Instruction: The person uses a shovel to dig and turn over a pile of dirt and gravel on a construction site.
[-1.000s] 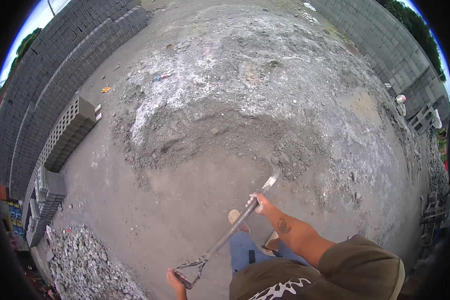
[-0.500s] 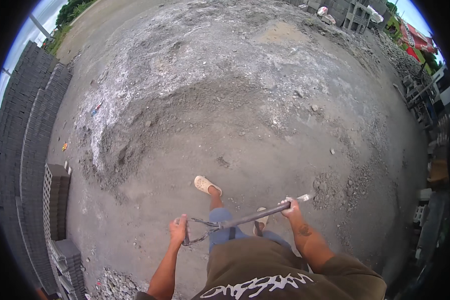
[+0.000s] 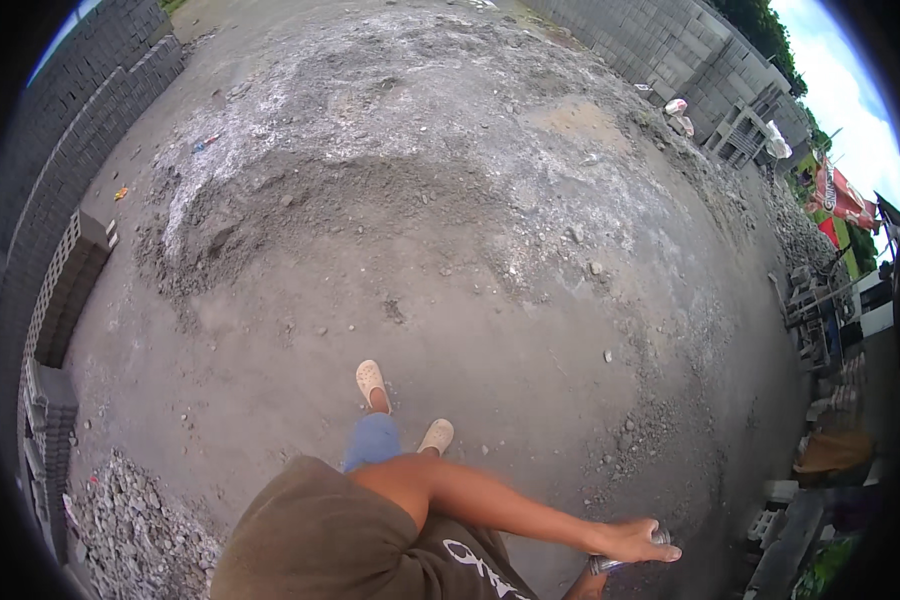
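My left arm reaches across my body to the lower right. There my left hand (image 3: pixel 632 541) is closed round the grey end grip of a D-handled tool, probably a shovel (image 3: pixel 602 566). Only part of this grip shows beside the fingers; the shaft and the far end of the tool are out of sight. Below the left wrist, a short piece of my right forearm (image 3: pixel 584 584) shows at the lower edge. My right hand itself lies outside the picture. My feet, in beige clogs (image 3: pixel 370 380), stand on grey, dusty ground.
A broad mound of grey sand and gravel (image 3: pixel 400 190) spreads ahead. Stacked concrete blocks (image 3: pixel 65 200) line the left side, with a gravel heap (image 3: pixel 140 525) at the lower left. More blocks (image 3: pixel 660 45) form a wall at the far right. Boards and clutter (image 3: pixel 820 450) lie along the right edge.
My left hand has swung from the lower middle to the lower right with the grip. My right hand and the shaft have left the view. My body and view have turned right.
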{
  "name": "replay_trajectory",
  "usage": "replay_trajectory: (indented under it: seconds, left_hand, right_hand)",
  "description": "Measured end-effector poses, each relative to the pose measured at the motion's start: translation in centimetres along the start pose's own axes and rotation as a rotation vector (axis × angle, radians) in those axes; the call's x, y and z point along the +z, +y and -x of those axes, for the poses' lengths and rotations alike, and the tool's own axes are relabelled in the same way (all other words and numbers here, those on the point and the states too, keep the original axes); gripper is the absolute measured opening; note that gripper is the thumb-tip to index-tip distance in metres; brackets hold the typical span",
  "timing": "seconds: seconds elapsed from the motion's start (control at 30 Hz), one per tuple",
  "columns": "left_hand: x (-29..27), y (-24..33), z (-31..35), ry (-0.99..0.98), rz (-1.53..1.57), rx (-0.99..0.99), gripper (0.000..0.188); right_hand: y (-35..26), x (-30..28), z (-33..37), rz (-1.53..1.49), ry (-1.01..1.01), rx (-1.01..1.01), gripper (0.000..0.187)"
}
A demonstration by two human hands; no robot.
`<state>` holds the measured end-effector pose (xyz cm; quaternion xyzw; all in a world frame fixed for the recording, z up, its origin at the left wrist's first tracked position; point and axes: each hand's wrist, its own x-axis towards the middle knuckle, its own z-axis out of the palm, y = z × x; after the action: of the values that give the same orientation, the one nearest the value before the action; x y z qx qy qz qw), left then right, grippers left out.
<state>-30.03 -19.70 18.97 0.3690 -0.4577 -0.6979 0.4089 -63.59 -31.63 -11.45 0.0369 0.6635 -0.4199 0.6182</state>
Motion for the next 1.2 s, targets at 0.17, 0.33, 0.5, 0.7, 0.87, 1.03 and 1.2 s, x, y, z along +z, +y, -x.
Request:
replay_trajectory:
  seconds: [0.17, 0.33, 0.5, 0.7, 0.87, 1.03, 1.2]
  left_hand:
    - [-10.0, -4.5, 5.5, 0.299, -0.09, -0.158, 0.08]
    - [-16.1, -2.9, 19.8, 0.75, 0.139, -0.326, 0.075]
    - [-23.0, -10.4, 30.1, 1.326, 0.417, -0.142, 0.06]
    - [-32.3, -20.3, 35.6, 1.704, 1.068, 0.124, 0.051]
    - [-44.4, -30.6, 35.2, 1.913, 1.485, 0.133, 0.049]
    - [-58.2, -39.5, 37.2, 2.038, 1.516, 0.055, 0.044]
    - [-85.9, -40.4, 29.1, 1.961, 1.432, 0.147, 0.041]
  right_hand:
    - [12.8, 2.5, -5.4, -0.015, -0.119, 0.576, 0.02]
    - [26.0, 17.2, -3.8, 0.154, -0.178, 0.356, 0.016]
    - [38.1, 35.7, 3.7, 0.321, -0.328, 0.354, 0.013]
    - [60.2, 49.7, 15.8, 0.779, -0.465, 0.332, 0.02]
    - [76.8, 57.3, 9.0, 1.227, -0.432, 0.189, 0.031]
    - [89.3, 64.3, 1.8, 1.295, -0.364, 0.218, 0.023]
    - [94.0, 90.0, -12.5, 1.387, -0.426, 0.088, 0.016]
